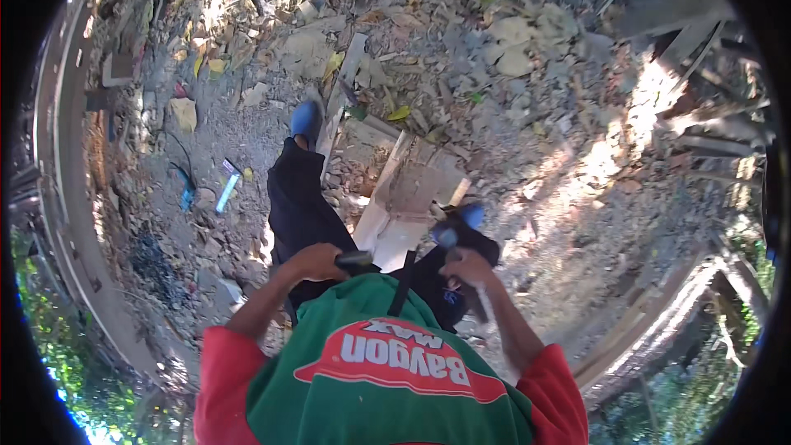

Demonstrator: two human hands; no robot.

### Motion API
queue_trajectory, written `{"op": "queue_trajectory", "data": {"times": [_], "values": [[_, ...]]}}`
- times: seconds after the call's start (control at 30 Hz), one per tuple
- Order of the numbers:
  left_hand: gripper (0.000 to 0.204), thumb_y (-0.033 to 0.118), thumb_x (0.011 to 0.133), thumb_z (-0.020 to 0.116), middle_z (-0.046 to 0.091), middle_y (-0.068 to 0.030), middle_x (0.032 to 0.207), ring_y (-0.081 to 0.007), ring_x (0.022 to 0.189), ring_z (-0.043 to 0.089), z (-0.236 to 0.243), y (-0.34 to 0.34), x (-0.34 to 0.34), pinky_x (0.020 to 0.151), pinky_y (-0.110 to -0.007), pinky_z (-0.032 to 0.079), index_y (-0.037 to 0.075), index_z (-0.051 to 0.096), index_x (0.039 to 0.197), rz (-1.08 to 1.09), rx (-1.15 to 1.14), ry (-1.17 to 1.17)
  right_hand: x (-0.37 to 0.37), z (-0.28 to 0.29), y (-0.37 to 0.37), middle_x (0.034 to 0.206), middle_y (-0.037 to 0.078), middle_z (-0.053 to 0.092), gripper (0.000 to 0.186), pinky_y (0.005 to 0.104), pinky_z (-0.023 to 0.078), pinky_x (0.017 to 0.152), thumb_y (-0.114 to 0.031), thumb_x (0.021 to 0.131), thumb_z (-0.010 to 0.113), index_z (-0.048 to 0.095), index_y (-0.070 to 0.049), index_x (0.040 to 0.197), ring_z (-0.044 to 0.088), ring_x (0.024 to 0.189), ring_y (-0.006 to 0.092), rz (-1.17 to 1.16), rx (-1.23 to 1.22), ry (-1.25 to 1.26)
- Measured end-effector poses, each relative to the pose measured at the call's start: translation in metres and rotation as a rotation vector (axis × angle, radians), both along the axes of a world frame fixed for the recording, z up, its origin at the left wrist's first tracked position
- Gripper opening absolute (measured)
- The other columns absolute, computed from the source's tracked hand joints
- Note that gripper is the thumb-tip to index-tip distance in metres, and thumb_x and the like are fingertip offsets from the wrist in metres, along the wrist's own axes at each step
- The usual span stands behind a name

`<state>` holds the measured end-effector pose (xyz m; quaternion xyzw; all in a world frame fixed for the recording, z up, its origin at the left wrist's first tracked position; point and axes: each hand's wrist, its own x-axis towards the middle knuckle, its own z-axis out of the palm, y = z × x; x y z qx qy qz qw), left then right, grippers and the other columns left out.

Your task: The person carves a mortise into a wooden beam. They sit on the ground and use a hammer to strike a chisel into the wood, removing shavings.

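Observation:
My left hand (320,262) is at my waist, its fingers closed around a short dark object (354,260) whose kind I cannot make out. Beside my right thigh, my right hand (468,268) is closed on a long grey-brown tool (476,306); part of it sticks out below the fist, and blur hides its kind. Between my feet lies a wooden piece made of joined boards (412,185), with a pale edge board (383,189) on its left side. My left shoe (306,122) is beside a long narrow plank (342,95). My right shoe (470,214) is close to the boards.
Dry leaves and wood chips cover the dirt ground. To the left lie a light-blue strip (227,193) and a blue object (186,195). Long timbers (70,156) line the left rim. Branches and planks (713,128) are piled at the right; a log (659,321) lies lower right.

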<state>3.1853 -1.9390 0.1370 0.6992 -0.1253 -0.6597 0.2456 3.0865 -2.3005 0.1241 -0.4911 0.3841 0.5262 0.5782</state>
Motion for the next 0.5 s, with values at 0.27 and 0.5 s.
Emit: {"op": "queue_trajectory", "data": {"times": [0.27,0.5], "values": [[0.051,0.048,0.08,0.072,0.058,-0.0026,0.072,-0.0108,0.065,0.055,-0.067,-0.047,0.013,0.06,-0.029,0.044,0.001,0.064,0.098,0.243,0.027,-0.148,-0.055,-0.126,-0.029,0.062,0.003,0.052,0.014,0.0285,0.047,0.041,-0.009,0.083,0.063,0.05,-0.005,0.087,0.051,0.045,0.0119,-0.607,-0.064,-0.289],[0.042,0.044,0.087,0.067,0.047,0.0033,0.065,-0.0069,0.058,0.047,-0.038,-0.005,-0.02,0.053,-0.027,0.038,0.003,0.059,0.088,0.53,-0.2,-0.556,-0.136,-0.103,0.049,0.062,0.002,0.052,0.015,0.028,0.045,0.041,-0.012,0.083,0.063,0.051,-0.005,0.088,0.051,0.045,0.0118,-0.67,-0.196,-0.461]]}}
